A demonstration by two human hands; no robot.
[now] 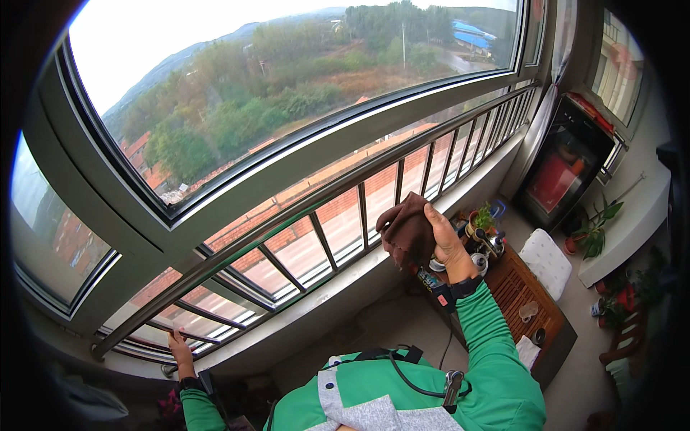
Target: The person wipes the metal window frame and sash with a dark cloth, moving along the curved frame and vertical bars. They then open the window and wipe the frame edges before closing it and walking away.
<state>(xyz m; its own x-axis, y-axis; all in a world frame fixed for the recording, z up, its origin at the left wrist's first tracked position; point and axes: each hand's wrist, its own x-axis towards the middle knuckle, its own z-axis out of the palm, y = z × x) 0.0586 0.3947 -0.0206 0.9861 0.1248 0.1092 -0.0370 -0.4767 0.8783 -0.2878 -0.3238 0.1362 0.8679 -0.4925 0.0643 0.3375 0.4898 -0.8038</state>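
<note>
**Brown cloth (405,231) bunched in the right hand (447,238), before the window railing (433,134)**

In the head view, the cloth is dark brown, soft-looking and loosely crumpled, its folds drooping at the lower end. It is raised in front of the railing's upright bars. The right hand is partly closed around it, thumb along the near side, other fingers mostly hidden. The left hand (180,352) has its fingers bent at the low bars; whether they close on one, I cannot tell. The left sleeve (201,411) runs off the lower edge. Markings on the dark item (432,281) below the cloth are too small to read.
</note>
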